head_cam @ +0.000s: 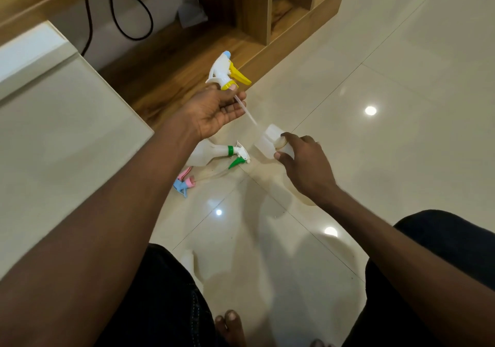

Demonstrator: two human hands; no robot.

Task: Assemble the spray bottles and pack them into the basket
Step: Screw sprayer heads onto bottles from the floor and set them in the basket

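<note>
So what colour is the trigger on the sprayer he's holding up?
Yellow trigger, seen in the head view.

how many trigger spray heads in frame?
3, maybe more hidden behind the arm. Yellow-trigger head held in the left hand; green-trigger head already on a bottle lying on the floor; pink-and-blue head loose on the floor beside it.

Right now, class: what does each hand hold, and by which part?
The left hand holds the yellow spray head by its collar. The right hand grips the white bottle around its neck.
</note>
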